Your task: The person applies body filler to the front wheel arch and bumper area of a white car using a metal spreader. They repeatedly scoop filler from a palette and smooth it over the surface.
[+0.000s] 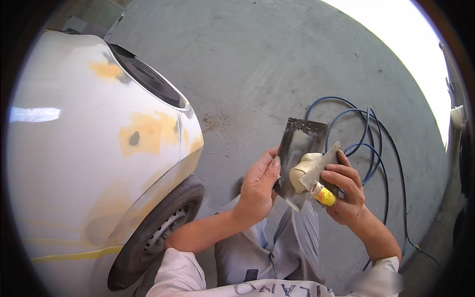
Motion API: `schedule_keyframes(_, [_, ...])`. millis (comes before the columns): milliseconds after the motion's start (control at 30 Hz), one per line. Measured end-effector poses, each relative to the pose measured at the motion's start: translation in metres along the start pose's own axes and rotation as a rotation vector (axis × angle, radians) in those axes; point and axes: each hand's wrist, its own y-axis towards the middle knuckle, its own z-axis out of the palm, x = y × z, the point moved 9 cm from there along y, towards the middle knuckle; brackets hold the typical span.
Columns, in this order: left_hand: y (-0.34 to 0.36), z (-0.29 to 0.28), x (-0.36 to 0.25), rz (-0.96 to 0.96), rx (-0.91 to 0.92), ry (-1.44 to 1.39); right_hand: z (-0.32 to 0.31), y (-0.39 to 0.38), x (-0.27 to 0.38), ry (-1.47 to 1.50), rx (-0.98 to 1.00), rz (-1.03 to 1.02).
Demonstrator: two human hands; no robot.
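Observation:
My left hand (258, 185) grips the left edge of a dark metal plate (292, 137) with a mound of cream-coloured paste (300, 176) on it. My right hand (346, 190) is closed on a flat, smeared grey spreader (321, 161), which touches the paste over the plate. A small yellow cylinder (325, 195) with a pale, ragged end lies against my right fingers; I cannot tell whether it is held or wrapped on a finger.
A white car body (74, 168) with sanded yellowish patches (151, 131) and a black-tyred wheel (168, 227) stands at my left. Blue and dark hoses (334, 98) loop over the grey concrete floor (257, 64) at my right. Bright light fills the upper right.

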Motion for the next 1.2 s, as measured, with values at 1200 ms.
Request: schedule_keyframes(1200, [0.174, -0.097, -0.041, 0.054, -0.552, -0.316, 0.174, 0.397, -0.204, 0.824, 0.561, -0.411])
